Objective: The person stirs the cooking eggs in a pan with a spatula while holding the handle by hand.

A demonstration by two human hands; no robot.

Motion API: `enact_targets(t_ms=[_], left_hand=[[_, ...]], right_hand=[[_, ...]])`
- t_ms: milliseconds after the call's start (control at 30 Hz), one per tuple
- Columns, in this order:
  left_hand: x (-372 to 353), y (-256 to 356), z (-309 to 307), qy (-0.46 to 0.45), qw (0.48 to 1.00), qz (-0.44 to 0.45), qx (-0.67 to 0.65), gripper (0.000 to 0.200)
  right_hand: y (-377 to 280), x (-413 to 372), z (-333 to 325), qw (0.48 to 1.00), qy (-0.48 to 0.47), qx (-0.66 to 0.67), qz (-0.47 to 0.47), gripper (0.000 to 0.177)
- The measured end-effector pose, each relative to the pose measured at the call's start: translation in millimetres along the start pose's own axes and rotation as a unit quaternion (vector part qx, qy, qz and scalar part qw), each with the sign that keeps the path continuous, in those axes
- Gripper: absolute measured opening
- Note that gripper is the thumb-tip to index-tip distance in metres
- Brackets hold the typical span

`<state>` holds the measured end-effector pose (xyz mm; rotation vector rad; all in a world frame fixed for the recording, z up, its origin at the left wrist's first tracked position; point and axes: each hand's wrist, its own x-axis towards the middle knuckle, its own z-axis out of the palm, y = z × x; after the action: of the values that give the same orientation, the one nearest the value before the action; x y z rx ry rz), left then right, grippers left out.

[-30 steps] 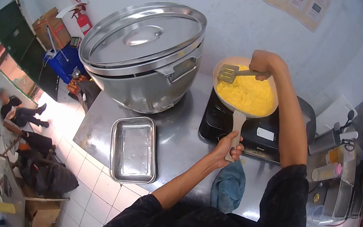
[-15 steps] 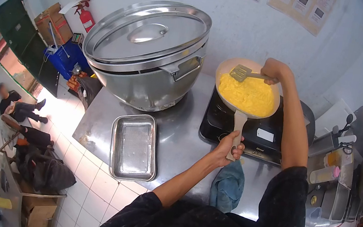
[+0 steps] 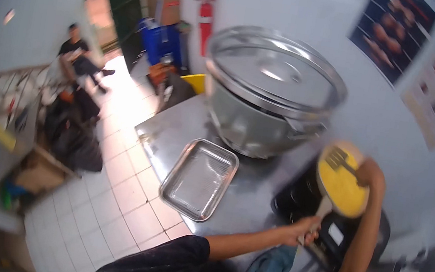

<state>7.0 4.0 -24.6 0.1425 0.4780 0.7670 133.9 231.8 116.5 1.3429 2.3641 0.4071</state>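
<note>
My left hand [image 3: 303, 231] is wrapped round the pale handle of a frying pan [image 3: 325, 207], which sits on a black portable stove [image 3: 298, 196]. Yellow egg [image 3: 345, 192] covers much of the pan's inside. Above the pan's far right side, my right hand [image 3: 371, 174] grips a spatula [image 3: 337, 159] with a slotted head. That head is over the egg near the far rim; whether it touches is not clear through the blur. Just below my left hand a blue-green cloth [image 3: 269, 269] lies on the steel table [image 3: 158, 135].
A large lidded metal pot [image 3: 260, 114] stands behind, left of the stove. Nearer the table's left edge is a rectangular steel tray [image 3: 199, 179]. A person [image 3: 80, 53] sits by the doorway at far left. A fire extinguisher [image 3: 205, 21] hangs on the wall.
My view has swung to the left, so the table, pot and pan appear further right and tilted. Both hands keep their holds on the pan handle and the spatula.
</note>
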Motion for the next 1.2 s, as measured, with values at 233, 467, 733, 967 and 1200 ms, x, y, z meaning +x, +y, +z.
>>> enact_targets(t_ms=[233,467,733,967,1200], left_hand=[[-10,5,9,0.004,1.0,-0.006,0.013,0.029],[-9,2,5,-0.034,0.999,-0.011,-0.03,0.03],[-10,1,7,-0.026,0.999,-0.027,-0.034,0.029],[-14,8,10,-0.026,0.999,-0.032,-0.005,0.031],[-10,6,8,-0.016,1.0,-0.026,-0.005,0.03]], right_hand=[[-1,-108,-27,0.915,0.062,0.346,0.199,0.03],[-14,-245,-58,0.928,0.042,0.31,0.203,0.037],[-24,-232,-8,0.945,0.007,0.266,0.188,0.032],[-19,-197,11,0.939,0.075,0.296,0.16,0.028],[-61,-178,7,0.914,0.165,0.287,0.233,0.026]])
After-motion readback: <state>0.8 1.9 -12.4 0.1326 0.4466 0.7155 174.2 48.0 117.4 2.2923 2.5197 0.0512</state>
